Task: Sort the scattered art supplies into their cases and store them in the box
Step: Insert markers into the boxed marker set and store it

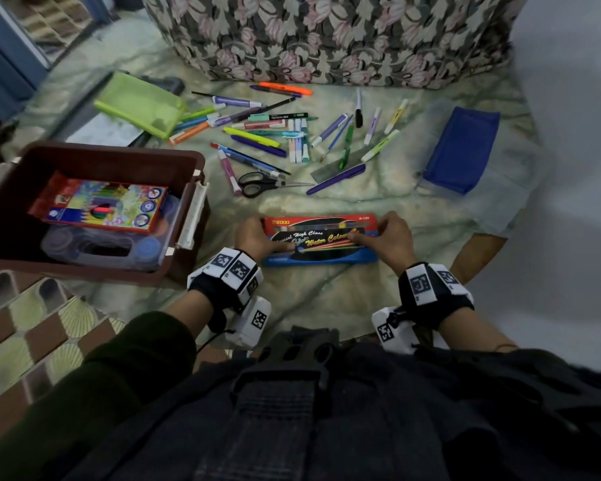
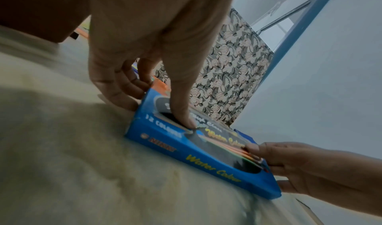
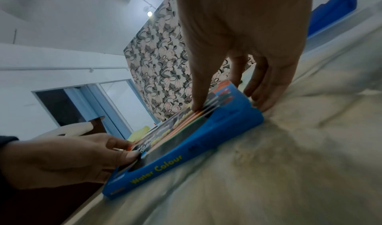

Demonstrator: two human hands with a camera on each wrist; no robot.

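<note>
A flat blue and red water colour box (image 1: 320, 239) (image 2: 198, 148) (image 3: 186, 148) lies on the cloth in front of me. My left hand (image 1: 257, 236) (image 2: 144, 88) grips its left end, thumb pressed on the lid and fingers curled round the end. My right hand (image 1: 391, 237) (image 3: 237, 88) grips the right end the same way. The brown storage box (image 1: 94, 157) stands open at the left, holding a coloured pencil pack (image 1: 99, 203) over a clear paint set. Scattered pens and markers (image 1: 285, 133) lie beyond, with black scissors (image 1: 261, 184).
A green mesh pouch (image 1: 141, 104) lies at the back left and a blue pouch (image 1: 462, 151) at the right. A floral-covered cushion (image 1: 327, 36) bounds the far side. Patterned floor tiles (image 1: 32, 324) show at the near left.
</note>
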